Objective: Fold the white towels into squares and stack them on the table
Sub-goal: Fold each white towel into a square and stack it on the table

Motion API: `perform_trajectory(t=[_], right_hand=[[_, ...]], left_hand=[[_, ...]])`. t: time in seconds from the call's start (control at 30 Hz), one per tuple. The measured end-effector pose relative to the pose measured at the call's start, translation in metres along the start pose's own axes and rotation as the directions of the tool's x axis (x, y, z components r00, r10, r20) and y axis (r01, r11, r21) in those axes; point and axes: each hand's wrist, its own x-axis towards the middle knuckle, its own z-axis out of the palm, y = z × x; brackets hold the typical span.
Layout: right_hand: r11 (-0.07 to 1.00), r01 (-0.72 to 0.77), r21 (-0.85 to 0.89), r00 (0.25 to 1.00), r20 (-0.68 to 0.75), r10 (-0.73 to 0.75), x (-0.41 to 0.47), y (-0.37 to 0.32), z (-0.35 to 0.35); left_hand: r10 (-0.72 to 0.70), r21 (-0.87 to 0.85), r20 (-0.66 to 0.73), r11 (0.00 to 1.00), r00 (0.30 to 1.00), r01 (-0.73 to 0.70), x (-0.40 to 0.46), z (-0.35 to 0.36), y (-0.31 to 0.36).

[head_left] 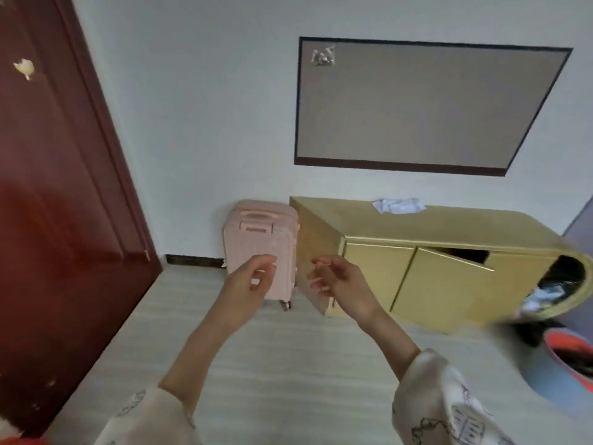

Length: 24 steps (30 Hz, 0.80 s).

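Note:
A crumpled white towel lies on top of a low yellow cabinet against the far wall. My left hand and my right hand are raised in front of me, well short of the cabinet, palms facing each other. Their fingers are loosely curled and hold nothing. Both forearms reach up from the bottom of the view in pale patterned sleeves.
A pink suitcase stands left of the cabinet. One cabinet door hangs ajar. A woven basket with cloth inside and a blue-and-red bin sit at the right. A dark red door fills the left. A grey board hangs on the wall.

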Motion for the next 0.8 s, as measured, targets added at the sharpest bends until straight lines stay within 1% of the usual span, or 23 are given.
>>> perform_trajectory(t=[0.1, 0.23, 0.43, 0.63, 0.8], right_hand=[[1.0, -0.017, 0.0, 0.996, -0.088, 0.017, 0.038, 0.015, -0.056], [0.998, -0.034, -0.046, 0.988, -0.15, 0.027, 0.106, 0.033, -0.121], [0.994, -0.072, -0.086, 0.972, -0.23, 0.05, 0.237, 0.044, -0.205], [0.989, -0.127, -0.075, 0.951, -0.292, 0.1, 0.336, 0.059, -0.28], [0.982, -0.18, -0.052, 0.936, -0.317, 0.155, 0.419, 0.087, -0.338]], left_hand=[[0.035, -0.015, 0.096, 0.999, 0.995, -0.034, 0.054, 0.054, 0.001], [0.092, -0.03, 0.196, 0.996, 0.976, -0.088, 0.139, 0.121, -0.01], [0.089, -0.047, 0.324, 0.996, 0.942, -0.078, 0.289, 0.206, -0.02], [0.097, -0.066, 0.38, 0.995, 0.92, -0.078, 0.407, 0.285, -0.015], [0.05, -0.051, 0.417, 0.998, 0.908, -0.032, 0.492, 0.348, -0.031]])
